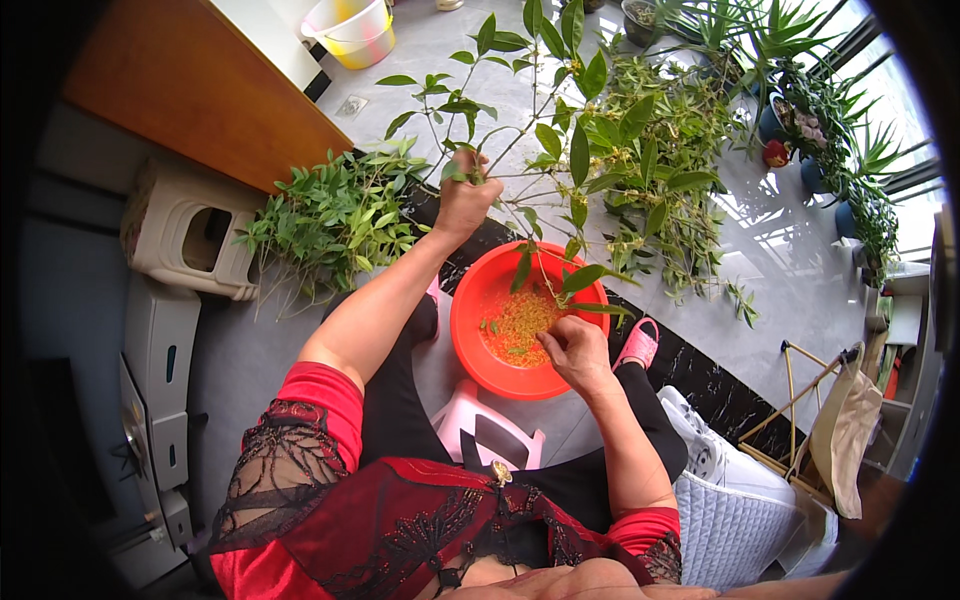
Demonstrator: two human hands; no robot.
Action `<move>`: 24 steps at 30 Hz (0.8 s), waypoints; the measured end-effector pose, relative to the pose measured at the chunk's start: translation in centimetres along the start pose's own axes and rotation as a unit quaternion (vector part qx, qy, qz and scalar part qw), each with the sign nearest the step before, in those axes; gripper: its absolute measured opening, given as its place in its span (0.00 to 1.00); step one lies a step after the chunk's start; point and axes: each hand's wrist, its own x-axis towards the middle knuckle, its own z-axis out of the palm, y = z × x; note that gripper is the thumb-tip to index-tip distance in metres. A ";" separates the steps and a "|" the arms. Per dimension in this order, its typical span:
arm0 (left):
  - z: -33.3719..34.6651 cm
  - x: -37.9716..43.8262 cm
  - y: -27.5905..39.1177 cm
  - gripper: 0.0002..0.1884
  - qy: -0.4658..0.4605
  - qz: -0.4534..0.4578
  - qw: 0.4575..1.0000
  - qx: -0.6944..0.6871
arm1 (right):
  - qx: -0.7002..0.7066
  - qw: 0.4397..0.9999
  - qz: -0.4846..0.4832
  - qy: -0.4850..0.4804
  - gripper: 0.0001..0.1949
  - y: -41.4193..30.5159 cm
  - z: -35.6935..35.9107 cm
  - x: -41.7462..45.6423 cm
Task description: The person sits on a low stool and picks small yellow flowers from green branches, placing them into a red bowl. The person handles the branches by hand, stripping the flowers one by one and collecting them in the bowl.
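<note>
My left hand (469,196) is closed around a leafy branch (536,124) with small yellow blossoms, apparently osmanthus. The branch spreads up and to the right, and its lower leaves hang over a red plastic basin (469,337). Inside the basin lies a layer of tiny yellow-orange blossoms (521,322) with a few green leaves. Over the basin's right side is my right hand (577,352), thumb and fingers drawn together just below the hanging twigs. Whether anything is pinched between those fingertips cannot be made out.
Cut leafy stems (337,217) are heaped at left, beside a beige stool (199,232). A larger pile of cut branches (660,165) covers floor at right. A pink stool (487,427) stands before me. Potted plants (810,165) line the window; a bucket (360,37) stands far off.
</note>
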 end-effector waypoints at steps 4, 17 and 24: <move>0.1 -0.1 0.1 0.14 -0.007 0.007 1.000 -0.019 | 0.022 0.999 -0.027 0.037 0.02 0.5 0.3 0.1; 0.0 0.3 -0.9 0.13 -0.075 -0.019 0.990 -0.121 | 0.075 0.995 -0.048 0.047 0.05 0.6 0.2 0.2; 0.0 0.2 -1.1 0.13 -0.097 -0.012 0.985 -0.141 | 0.014 0.993 -0.114 0.009 0.03 1.1 0.0 0.4</move>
